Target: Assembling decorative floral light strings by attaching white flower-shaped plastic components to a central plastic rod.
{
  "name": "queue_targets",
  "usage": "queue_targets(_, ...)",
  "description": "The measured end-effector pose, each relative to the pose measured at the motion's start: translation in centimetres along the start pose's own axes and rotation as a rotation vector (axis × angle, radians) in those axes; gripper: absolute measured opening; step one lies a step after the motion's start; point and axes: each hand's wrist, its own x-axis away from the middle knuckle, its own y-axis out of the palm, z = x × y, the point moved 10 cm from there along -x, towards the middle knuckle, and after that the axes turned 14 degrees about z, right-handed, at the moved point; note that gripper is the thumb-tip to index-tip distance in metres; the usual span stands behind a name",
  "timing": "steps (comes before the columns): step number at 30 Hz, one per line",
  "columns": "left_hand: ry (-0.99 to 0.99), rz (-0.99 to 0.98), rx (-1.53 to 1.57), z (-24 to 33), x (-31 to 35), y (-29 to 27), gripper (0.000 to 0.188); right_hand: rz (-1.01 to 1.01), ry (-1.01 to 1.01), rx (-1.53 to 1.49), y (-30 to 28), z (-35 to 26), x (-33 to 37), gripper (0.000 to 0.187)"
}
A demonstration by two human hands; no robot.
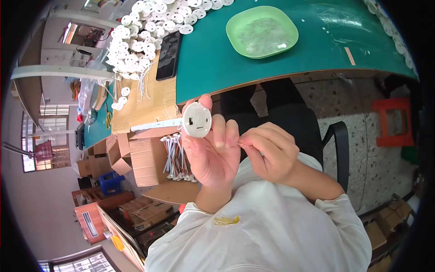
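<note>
My left hand [209, 158] is raised in front of my chest, its fingers gripping a round white plastic disc [196, 115] with small slots and holes in its face. From the disc's left side a pale narrow strip [156, 125] sticks out. Close beside it, the thumb and forefinger of my right hand [271, 153] are pinched together at the left hand's fingertips. Whatever lies in that pinch is too small to make out.
On the green table [204, 68] stand a light green bowl [232, 25] of small clear pieces and a black phone [168, 56]. A heap of white discs [145, 27] lies far left. Below it, an open cardboard box [148, 158] holds strips [174, 156]. A red stool [392, 119] stands right.
</note>
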Motion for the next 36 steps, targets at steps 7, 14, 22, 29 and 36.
queue_targets(7, 0.174, -0.14, -0.352, -0.3, 1.4, 0.7, 0.061, 0.039, -0.167, 0.064, -1.8, -3.2, -3.0, 0.012)
queue_targets(14, 0.18, -0.197, -0.377, -0.5, 2.9, 0.2, 0.059, 0.081, -0.188, 0.06, -1.7, -3.7, -2.7, 0.015)
queue_targets(22, 0.285, -0.248, -0.462, -0.6, 3.0, 0.2, 0.054, 0.047, -0.312, 0.188, -1.4, -5.0, -2.3, 0.024)
queue_targets(29, 0.122, -0.307, -0.316, -1.2, 3.3, 0.4, 0.054, 0.021, -0.246, 0.039, -0.8, -4.1, -1.8, 0.023)
queue_targets(36, 0.06, -0.178, -0.217, -0.6, 3.8, -0.9, 0.054, 0.017, -0.194, -0.092, -0.6, -3.7, -1.5, 0.02)
